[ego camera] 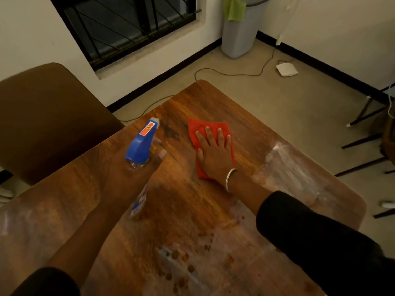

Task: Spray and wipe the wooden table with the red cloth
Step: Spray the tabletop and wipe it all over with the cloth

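In the head view, a clear spray bottle (140, 150) with a blue trigger top sits clasped in the left hand (136, 167) at centre left, nozzle aimed away. The right hand (213, 150) lies flat, fingers spread, pressing the red cloth (203, 129) onto the wooden bench (235, 116) at centre frame.

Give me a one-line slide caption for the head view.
Right hand presses the red cloth flat on the wooden table; left hand holds the blue-headed spray bottle.
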Tool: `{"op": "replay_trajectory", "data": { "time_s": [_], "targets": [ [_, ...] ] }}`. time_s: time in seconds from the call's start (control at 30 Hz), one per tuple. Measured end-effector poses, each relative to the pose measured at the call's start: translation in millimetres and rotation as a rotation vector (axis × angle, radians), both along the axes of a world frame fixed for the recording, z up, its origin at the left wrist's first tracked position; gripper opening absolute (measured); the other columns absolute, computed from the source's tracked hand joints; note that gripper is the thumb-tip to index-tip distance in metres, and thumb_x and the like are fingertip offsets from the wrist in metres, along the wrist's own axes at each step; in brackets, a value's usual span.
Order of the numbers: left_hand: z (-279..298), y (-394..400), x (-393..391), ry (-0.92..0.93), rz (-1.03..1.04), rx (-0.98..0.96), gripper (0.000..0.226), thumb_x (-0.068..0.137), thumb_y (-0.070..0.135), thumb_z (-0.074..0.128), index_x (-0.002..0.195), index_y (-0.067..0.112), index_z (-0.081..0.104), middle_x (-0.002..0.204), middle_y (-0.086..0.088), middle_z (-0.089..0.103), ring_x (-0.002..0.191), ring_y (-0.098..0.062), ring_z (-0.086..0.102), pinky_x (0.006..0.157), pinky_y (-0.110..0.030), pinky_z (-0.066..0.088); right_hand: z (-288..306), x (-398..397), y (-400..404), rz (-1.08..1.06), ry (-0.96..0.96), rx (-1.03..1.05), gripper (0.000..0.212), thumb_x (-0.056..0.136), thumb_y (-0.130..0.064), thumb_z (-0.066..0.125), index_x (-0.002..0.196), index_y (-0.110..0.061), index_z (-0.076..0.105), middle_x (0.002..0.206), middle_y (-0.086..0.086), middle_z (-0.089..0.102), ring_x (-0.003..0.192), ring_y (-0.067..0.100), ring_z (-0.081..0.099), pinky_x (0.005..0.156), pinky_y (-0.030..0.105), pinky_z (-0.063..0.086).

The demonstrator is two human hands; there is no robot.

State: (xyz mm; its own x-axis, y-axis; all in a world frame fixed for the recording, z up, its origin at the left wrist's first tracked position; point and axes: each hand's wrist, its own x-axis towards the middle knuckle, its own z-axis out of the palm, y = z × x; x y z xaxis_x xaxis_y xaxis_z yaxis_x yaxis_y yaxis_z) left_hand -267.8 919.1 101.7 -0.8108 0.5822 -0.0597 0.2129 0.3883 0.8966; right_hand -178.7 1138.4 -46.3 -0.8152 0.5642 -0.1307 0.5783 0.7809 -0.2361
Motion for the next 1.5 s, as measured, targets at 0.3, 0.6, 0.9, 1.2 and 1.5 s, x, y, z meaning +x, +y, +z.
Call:
{"op": "replay_trajectory", "data": {
  "time_s": [0.3,0.6,0.9,1.2,1.5],
  "targets": [
    [-4,-9,11,0.002,-0.127,-0.007,0.067,0.047,0.095,0.054,0.076,0.035,0.058,0.057,0.011,0.060,0.054,-0.004,0.059,0.055,-0.012,0.047,11,95,37,-0.001,-0.101,0.060,0.060,0.113,-0.046,0.023,0.171,-0.036,0.008,0.179,0.000,0.005,0.165,0.038,0.002,0.130,0.062,0.009],
    [-9,19,43,-0.042,-0.236,0.114,0.045,0.055,0.087,0.059,0.078,0.048,0.059,0.065,0.010,0.065,0.056,-0.003,0.063,0.050,-0.016,0.051,20,100,71,-0.356,-0.027,0.001,0.060,0.115,-0.043,0.023,0.171,-0.030,0.008,0.179,0.006,0.003,0.164,0.039,-0.001,0.132,0.061,0.004],
    [10,48,60,0.173,-0.296,0.085,0.036,0.073,0.054,0.072,0.089,0.077,0.049,0.086,0.055,0.054,0.082,0.030,0.055,0.055,-0.002,0.046,18,133,132,-0.423,-0.064,0.001,0.059,0.115,-0.041,0.026,0.171,-0.028,0.014,0.178,0.007,0.013,0.163,0.039,0.012,0.131,0.059,0.012],
    [-6,39,79,0.079,-0.361,0.063,0.026,0.067,0.074,0.067,0.090,0.066,0.056,0.082,0.040,0.064,0.072,0.017,0.063,0.051,-0.007,0.047,23,194,111,-0.300,-0.063,0.041,0.057,0.116,-0.040,0.026,0.171,-0.030,0.013,0.179,0.001,0.011,0.165,0.032,0.008,0.132,0.054,0.011],
    [2,-7,110,0.099,-0.448,0.005,0.022,0.065,0.064,0.061,0.086,0.057,0.062,0.077,0.047,0.060,0.072,0.024,0.057,0.054,-0.003,0.039,43,277,77,-0.563,-0.127,0.020,0.054,0.117,-0.030,0.029,0.170,-0.025,0.021,0.177,0.010,0.019,0.161,0.040,0.020,0.130,0.058,0.019]
  ]
}}
